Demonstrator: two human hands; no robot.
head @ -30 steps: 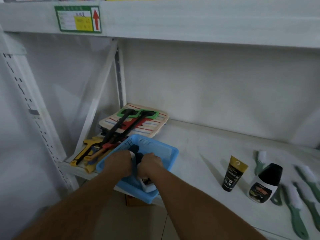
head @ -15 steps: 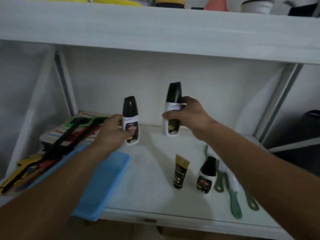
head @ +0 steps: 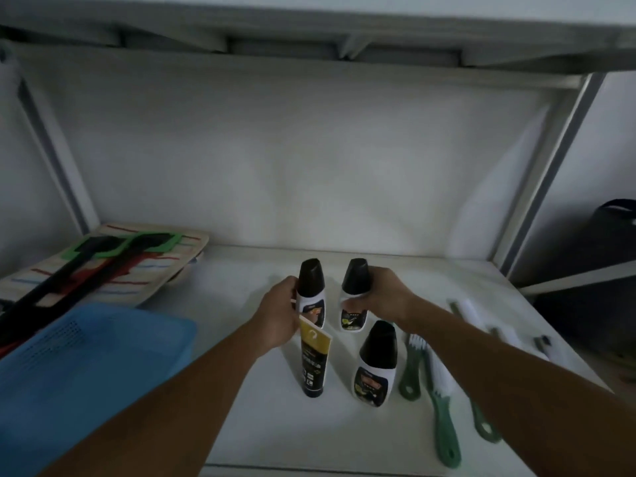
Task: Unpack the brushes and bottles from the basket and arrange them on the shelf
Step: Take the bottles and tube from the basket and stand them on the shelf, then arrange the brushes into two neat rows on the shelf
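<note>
Two white bottles with black caps stand upright side by side on the white shelf [head: 241, 339]. My left hand [head: 278, 315] grips the left bottle [head: 310, 290] from its left side. My right hand [head: 382, 297] grips the right bottle [head: 354, 290] from its right side. In front of them stand a black and gold tube [head: 312, 363] and a third black-capped bottle [head: 375, 366]. Several green-handled brushes [head: 440, 383] lie to the right. The blue basket [head: 69, 366] sits at the left front of the shelf.
A striped cloth pad [head: 148, 270] with long black, red and green tools lies at the back left. The upper shelf [head: 309, 32] hangs overhead. A slanted metal upright [head: 550, 173] bounds the right side. More brushes [head: 475, 315] lie at the far right.
Both hands lifted a bottle each out of the basket, carried them right and lowered them onto the shelf behind the tube and the third bottle. The view has swung right.
</note>
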